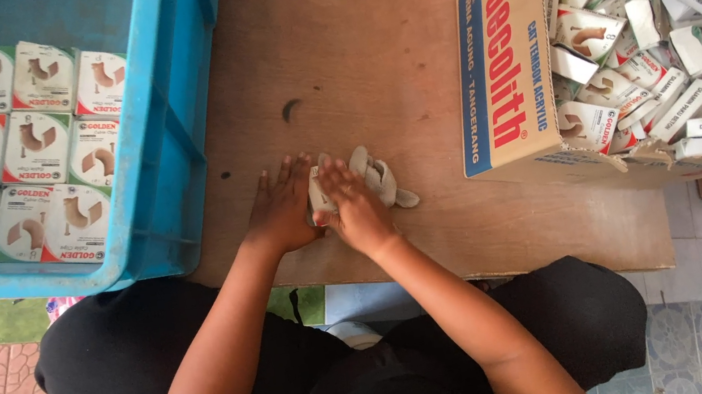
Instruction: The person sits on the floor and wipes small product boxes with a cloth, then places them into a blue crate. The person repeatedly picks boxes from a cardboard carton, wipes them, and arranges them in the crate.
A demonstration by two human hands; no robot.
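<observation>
My left hand (283,208) lies flat on the brown wooden board (370,68), fingers spread, touching a small pale box (318,194) at its left side. My right hand (354,207) presses down on the same box from the right, fingers curled over it. A small pile of beige plastic clips (378,175) lies just beyond my right hand, touching it. Most of the box is hidden under my hands.
A blue plastic crate (167,140) at the left holds neat rows of small white-and-green boxes (20,150). At the right an open cardboard carton (506,68) is filled with several loose small boxes (654,31). Patterned floor tiles show below the board's near edge.
</observation>
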